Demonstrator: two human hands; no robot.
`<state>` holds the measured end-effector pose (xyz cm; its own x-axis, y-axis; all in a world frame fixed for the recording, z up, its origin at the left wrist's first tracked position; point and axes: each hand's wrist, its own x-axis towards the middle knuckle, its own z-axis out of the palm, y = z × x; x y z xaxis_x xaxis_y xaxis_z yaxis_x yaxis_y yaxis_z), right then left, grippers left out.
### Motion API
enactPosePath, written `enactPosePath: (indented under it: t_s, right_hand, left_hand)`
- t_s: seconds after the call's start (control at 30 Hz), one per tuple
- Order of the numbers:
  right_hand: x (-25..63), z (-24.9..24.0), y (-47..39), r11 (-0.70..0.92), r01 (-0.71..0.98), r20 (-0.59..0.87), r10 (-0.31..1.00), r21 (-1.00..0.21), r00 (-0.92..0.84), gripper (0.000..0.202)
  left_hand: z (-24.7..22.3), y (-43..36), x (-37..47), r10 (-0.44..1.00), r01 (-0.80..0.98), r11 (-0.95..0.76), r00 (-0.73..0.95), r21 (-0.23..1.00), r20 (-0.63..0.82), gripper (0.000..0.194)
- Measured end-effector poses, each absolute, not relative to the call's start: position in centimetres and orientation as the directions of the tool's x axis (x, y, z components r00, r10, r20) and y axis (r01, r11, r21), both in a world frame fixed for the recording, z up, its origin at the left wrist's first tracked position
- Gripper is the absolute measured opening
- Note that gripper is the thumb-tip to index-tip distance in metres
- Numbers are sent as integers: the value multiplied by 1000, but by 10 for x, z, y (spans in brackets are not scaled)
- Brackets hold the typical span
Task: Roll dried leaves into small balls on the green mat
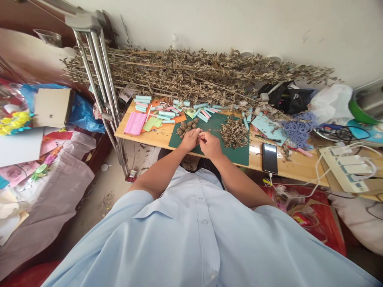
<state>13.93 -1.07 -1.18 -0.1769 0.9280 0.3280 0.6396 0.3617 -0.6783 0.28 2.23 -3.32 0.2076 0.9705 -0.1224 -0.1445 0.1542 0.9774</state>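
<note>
My left hand (190,140) and my right hand (210,144) meet over the front part of a dark green cutting mat (209,126). The fingers of both are curled and pressed together at the tips; whatever lies between them is too small or too hidden to make out. Just beyond my left hand sits a cluster of brown balls of crumpled dried plant (186,127). To the right of my right hand lies a loose heap of dried leaves (233,132).
Bundled dried stalks (191,75) line the wall behind rolled paper tubes (166,114). Pink paper (134,123) lies left. At right are a charging phone (269,158), blue cord (299,129) and a power strip (344,169). Metal crutches (103,79) stand at the table's left end.
</note>
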Motion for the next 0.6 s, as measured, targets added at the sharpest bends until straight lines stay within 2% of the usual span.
enactPosePath:
  t_s: [0.1,0.2,0.33,0.43,0.5,0.6]
  right_hand:
    - [134,-12,-10,355,669,343,926,-653,-157,20]
    - [129,-17,-6,268,605,300,953,-749,-51,17]
    - [126,-28,6,-20,231,13,991,-973,137,24]
    - [126,-32,10,-145,42,-137,977,-989,166,31]
    - [126,-31,7,-107,90,-91,982,-990,168,29]
    - [129,-25,-3,98,363,144,984,-927,101,19]
  left_hand:
    - [-35,22,2,978,-96,58,204,994,-37,58]
    - [-37,22,1,984,-52,27,176,998,-18,55]
    - [-36,21,1,981,-90,120,166,989,-104,53]
    - [-33,20,1,975,-137,166,174,977,-141,54]
    - [-32,19,1,972,-161,178,184,971,-147,55]
    - [-33,20,0,969,-160,192,186,968,-162,57]
